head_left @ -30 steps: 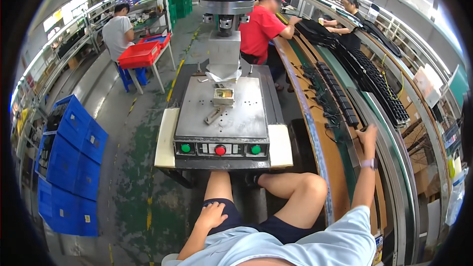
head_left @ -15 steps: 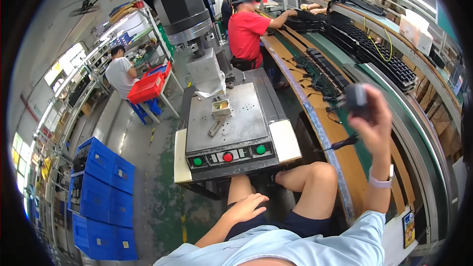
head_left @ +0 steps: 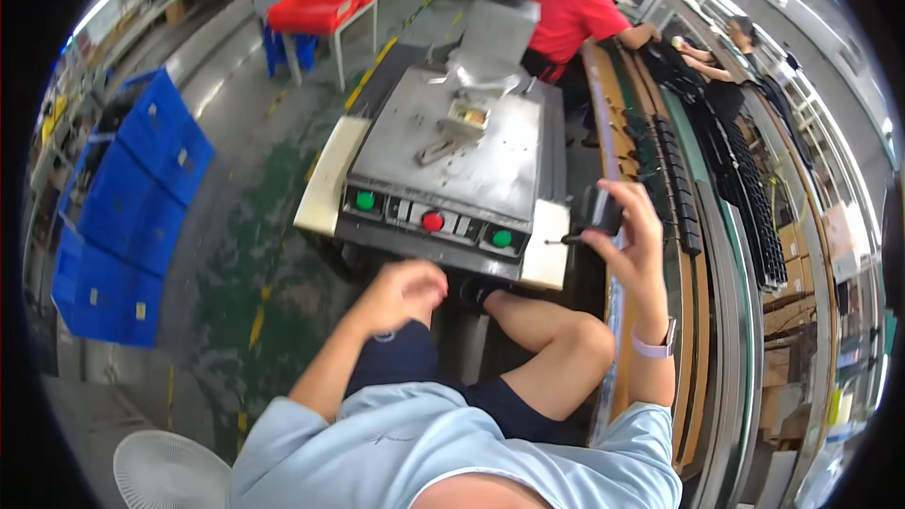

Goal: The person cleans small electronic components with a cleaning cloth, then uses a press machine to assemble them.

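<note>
Right of the frame's centre, the fingers of the right hand (head_left: pixel 639 238) pinch a black adapter-like block (head_left: pixel 602 211); a steady grip keeping its dark cord (head_left: pixel 571 239) clear should serve well. Lower centre, the left hand (head_left: pixel 401 296) curls loosely, seemingly empty.

Open plate (head_left: pixel 504 179) between right hand (head_left: pixel 637 234) and fixture (head_left: pixel 468 121)

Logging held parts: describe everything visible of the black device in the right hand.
The black device is small and boxy, with a plastic-looking casing; what looks like a dark cord juts from its lower left. The right hand holds it up in the air, slightly tilted, right of the press table. Blur hides finer detail.
</note>
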`<state>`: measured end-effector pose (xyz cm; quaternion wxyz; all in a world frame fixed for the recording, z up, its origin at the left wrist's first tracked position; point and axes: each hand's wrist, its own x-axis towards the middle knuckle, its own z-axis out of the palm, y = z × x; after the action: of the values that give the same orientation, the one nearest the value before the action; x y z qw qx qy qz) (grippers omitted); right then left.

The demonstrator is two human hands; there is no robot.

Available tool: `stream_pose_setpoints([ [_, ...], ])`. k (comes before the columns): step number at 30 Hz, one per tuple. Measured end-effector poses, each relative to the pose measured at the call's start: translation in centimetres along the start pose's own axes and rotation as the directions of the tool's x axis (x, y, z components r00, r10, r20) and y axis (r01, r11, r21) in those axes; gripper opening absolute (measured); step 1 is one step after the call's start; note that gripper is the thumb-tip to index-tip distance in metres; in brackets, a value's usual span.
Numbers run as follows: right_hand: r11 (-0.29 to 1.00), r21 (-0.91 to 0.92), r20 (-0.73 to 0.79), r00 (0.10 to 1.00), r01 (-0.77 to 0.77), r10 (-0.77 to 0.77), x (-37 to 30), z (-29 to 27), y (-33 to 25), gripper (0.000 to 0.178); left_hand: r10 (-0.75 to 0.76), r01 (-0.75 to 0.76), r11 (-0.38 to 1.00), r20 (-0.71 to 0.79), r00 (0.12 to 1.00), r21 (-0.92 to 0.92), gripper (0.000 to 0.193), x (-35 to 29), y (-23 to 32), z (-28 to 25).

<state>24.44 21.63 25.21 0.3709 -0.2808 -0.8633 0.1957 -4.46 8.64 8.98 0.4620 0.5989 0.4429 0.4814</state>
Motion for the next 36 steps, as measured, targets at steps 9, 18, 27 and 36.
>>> stream_pose_setpoints([
  [9, 0.988, 0.081, 0.01, 0.992, -0.13, 0.13, 5.7, 4.5, 5.7, 0.055, 0.282, -0.014, 0.833, -0.403, 0.87, 0.553, 0.019, 20.1, -3.3, -12.9],
  [18, 0.997, -0.023, 0.028, 0.997, -0.072, 0.072, 14.0, 15.7, 19.6, 0.051, 0.286, -0.203, 0.955, -0.491, 0.823, 0.216, 0.008, 12.3, -1.6, -5.8],
  [27, 0.915, -0.264, 0.429, 0.887, 0.306, -0.173, 19.4, 19.7, 18.3, 0.057, -0.22, 0.23, 0.972, -0.517, 0.828, -0.046, 0.008, -3.7, -8.0, -1.6],
  [36, 0.749, -0.634, 0.691, 0.575, 0.19, 0.439, 7.4, 14.8, 11.8, 0.125, 0.234, 0.057, 0.896, -0.577, 0.783, 0.441, 0.006, 2.6, -8.9, -6.7],
])
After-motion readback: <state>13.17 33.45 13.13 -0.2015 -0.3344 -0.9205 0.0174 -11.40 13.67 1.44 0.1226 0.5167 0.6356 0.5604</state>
